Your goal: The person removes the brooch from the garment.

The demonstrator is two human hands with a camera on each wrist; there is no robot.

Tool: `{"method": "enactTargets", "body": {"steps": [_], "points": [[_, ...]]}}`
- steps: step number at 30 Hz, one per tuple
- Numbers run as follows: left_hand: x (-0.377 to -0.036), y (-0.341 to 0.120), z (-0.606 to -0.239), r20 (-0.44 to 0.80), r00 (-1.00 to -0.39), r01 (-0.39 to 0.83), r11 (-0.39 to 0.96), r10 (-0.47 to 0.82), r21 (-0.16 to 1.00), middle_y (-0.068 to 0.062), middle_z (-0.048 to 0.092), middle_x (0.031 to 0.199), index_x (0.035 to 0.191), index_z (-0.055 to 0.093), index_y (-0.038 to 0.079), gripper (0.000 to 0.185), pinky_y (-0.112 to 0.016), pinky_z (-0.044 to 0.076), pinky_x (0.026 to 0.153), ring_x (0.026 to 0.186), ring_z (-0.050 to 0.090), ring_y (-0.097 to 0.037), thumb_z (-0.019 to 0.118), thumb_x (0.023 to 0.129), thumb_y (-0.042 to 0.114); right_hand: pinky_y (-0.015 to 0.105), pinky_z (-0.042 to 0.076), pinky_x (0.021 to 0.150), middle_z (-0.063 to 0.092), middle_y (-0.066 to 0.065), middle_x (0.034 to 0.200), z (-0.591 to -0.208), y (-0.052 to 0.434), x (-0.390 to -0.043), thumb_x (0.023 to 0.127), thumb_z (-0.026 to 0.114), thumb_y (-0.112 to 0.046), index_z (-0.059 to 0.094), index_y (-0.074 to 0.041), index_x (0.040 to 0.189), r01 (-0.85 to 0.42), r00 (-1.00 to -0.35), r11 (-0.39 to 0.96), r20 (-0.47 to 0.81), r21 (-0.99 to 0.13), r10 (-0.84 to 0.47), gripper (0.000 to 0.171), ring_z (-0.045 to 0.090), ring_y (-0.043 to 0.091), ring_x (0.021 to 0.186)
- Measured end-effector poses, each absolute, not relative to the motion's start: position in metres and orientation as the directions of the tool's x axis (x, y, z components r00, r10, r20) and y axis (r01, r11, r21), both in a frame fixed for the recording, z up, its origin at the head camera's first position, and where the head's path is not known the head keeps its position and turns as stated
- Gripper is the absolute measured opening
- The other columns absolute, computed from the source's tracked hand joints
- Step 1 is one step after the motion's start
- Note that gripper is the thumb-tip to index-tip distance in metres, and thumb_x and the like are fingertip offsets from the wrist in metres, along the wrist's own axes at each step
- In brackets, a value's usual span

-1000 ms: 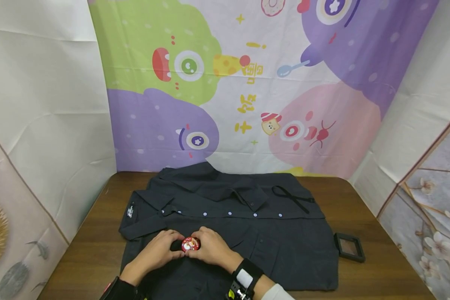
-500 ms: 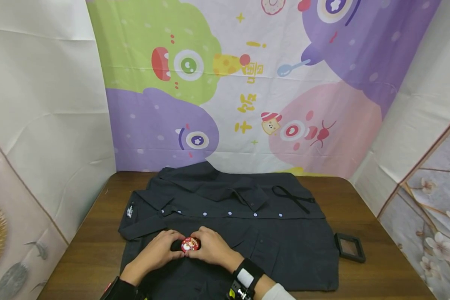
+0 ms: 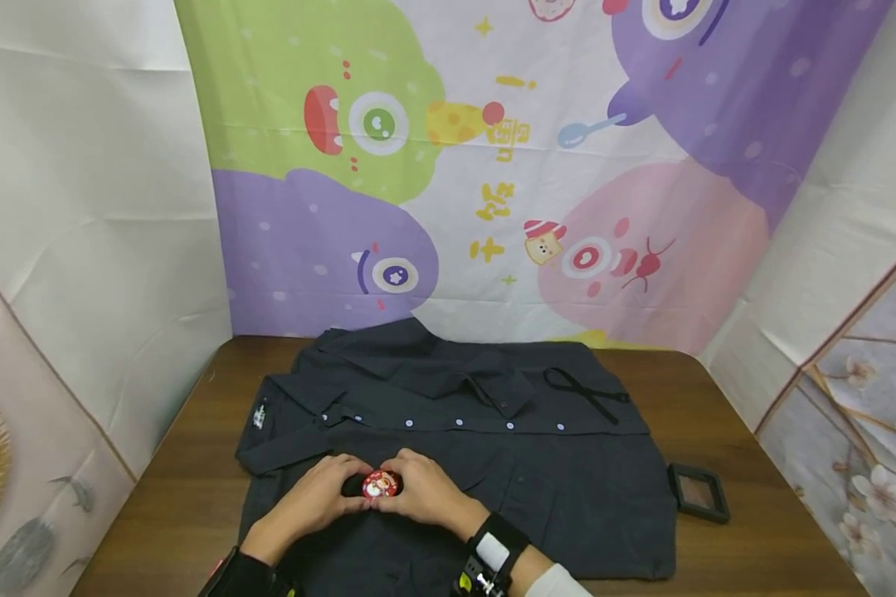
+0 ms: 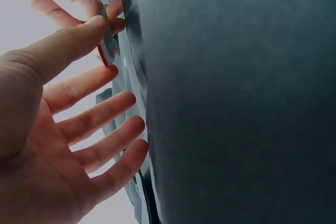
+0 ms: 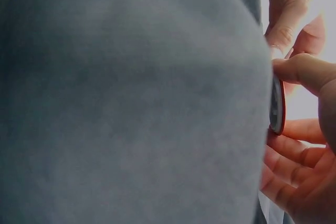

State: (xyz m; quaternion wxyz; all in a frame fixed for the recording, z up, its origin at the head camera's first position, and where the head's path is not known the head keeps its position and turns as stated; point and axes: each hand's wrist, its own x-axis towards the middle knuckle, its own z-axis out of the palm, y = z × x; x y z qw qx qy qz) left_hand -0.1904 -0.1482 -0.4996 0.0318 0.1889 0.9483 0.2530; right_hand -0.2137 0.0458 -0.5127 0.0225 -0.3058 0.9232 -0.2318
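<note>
A round red button badge (image 3: 380, 484) with a white cartoon figure is held between the fingers of both hands, close over a dark shirt (image 3: 590, 506). My left hand (image 3: 315, 497) pinches its left side, thumb and forefinger on the rim, while the other fingers spread loosely in the left wrist view. From the right, my right hand (image 3: 427, 495) grips the rim the same way. Both wrist views show the badge (image 4: 106, 43) edge-on, its grey back towards the cloth. The shirt lies sideways, with a row of pale buttons along its front.
A small black square frame (image 3: 699, 492) lies right of the shirt on the brown wooden table (image 3: 769, 539). A thin black cord (image 3: 584, 395) rests on the shirt's upper right. Behind the table hangs a cartoon-printed cloth (image 3: 485, 315).
The head view has shifted very slightly. Both hands keep their grip on the badge in nearly the same place.
</note>
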Motion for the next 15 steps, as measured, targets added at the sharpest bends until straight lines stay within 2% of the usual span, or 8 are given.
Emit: {"method": "enactTargets", "body": {"steps": [15], "points": [[-0.1905, -0.1495, -0.4993, 0.035, -0.922, 0.351, 0.795, 0.386, 0.495, -0.002, 0.068, 0.107, 0.107, 0.07, 0.01, 0.038, -0.047, 0.048, 0.091, 0.102, 0.061, -0.023, 0.081, 0.076, 0.029, 0.013, 0.039, 0.062, 0.057, -0.007, 0.084, -0.5117, 0.0474, -0.2141, 0.077, 0.08, -0.04, 0.072, -0.015, 0.105, -0.578, -0.796, 0.687, 0.119, -0.441, -0.593, 0.038, 0.048, -0.001, 0.07]]}}
